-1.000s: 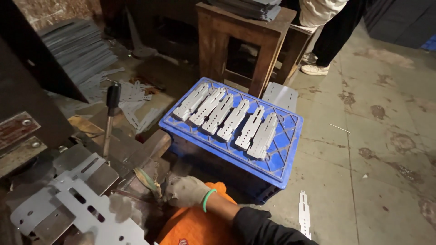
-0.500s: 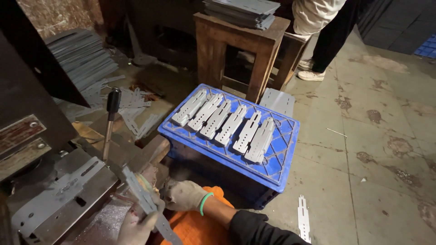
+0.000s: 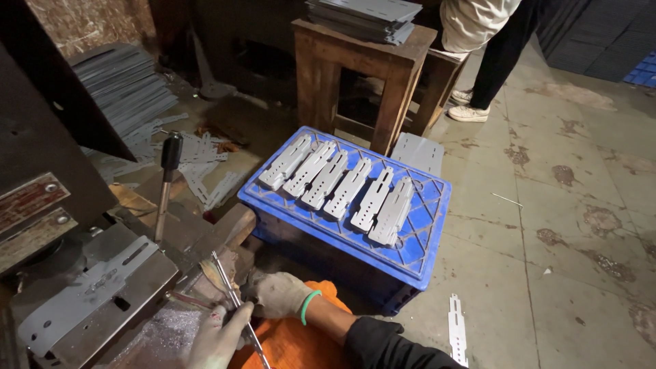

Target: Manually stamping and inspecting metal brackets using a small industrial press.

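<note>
While the left hand point(image 3: 219, 338) grips a thin metal strip point(image 3: 236, 304), the right hand point(image 3: 277, 295) pinches it alongside

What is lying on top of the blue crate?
Six grey slotted metal brackets lie side by side on the lattice top of the blue crate, which appears to be upturned. What is inside or under the crate is hidden.

One head-worn camera looks steeply down, close over the hands, facing the blue crate point(image 3: 355, 225) and floor.
</note>
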